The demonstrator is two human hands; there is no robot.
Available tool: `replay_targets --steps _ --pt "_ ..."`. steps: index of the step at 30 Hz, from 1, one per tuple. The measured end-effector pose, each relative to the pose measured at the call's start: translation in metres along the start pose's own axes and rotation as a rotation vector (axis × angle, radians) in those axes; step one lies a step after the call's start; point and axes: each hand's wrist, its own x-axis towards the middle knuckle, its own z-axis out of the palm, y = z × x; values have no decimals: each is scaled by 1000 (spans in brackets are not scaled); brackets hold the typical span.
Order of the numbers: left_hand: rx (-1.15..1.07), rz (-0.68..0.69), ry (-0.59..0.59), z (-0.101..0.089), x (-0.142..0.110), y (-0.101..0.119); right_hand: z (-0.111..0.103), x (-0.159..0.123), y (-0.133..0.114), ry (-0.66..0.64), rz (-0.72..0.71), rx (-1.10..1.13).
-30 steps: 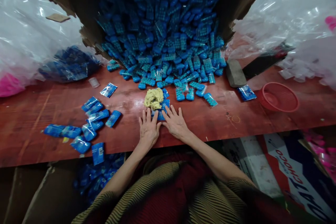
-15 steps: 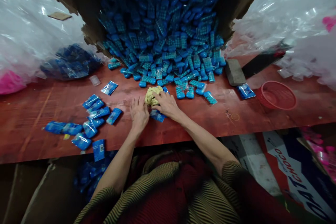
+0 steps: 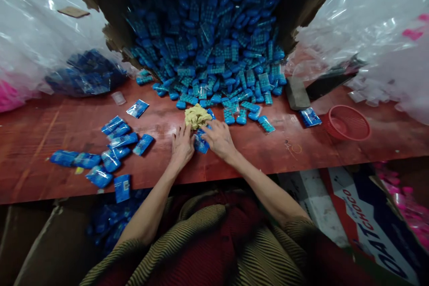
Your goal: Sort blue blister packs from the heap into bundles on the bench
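On the red tabletop (image 3: 254, 152), a crumpled pale-yellow lump (image 3: 197, 116), perhaps cloth or putty, sits just beyond both hands. A blue printed packet (image 3: 201, 141) lies flat between them, partly covered by my fingers. My left hand (image 3: 183, 145) rests at the packet's left side, its fingers stretched forward towards the lump. From the right, my right hand (image 3: 219, 140) reaches over the packet with fingers apart; their tips touch or nearly touch it. More blue shows behind the lump, mostly hidden.
Clear-and-blue packs (image 3: 214, 71) spill from a torn cardboard box (image 3: 115, 40). Several filled blue packets (image 3: 110, 159) lie at left, near a flat packet (image 3: 137, 108). To the right are a grey block (image 3: 297, 93), another packet (image 3: 310, 117) and a red basket (image 3: 347, 123).
My right hand has slid off the yellow lump, back towards me and slightly right. More of the lump and of the packet shows. The left hand stays beside them, and the view has shifted slightly.
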Motion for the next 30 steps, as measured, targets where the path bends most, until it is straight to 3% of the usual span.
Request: replay_targets --steps 5,9,13,17,19,21,24,27,30 --pt "199 46 -53 6 -47 3 20 -56 -15 -135 -27 -53" --pt "234 21 -51 9 -61 13 21 -58 -8 -105 -12 -29" --pt "122 -8 -23 7 -61 15 21 -54 -7 -30 43 -11" --pt "-230 -34 127 -1 -66 13 26 -54 -8 49 81 -25" --pt "-492 -171 200 -6 -69 15 24 -53 -8 88 89 -17" --pt "-785 -387 156 -11 -72 20 19 -53 -10 147 100 -10" --pt "-1183 -608 -31 -17 -70 32 8 -56 -18 235 81 31" --pt "-1414 -670 -21 -19 -65 41 2 -59 -24 256 40 211" --pt "-1478 -680 40 -16 -62 44 5 -56 -25 238 186 601"
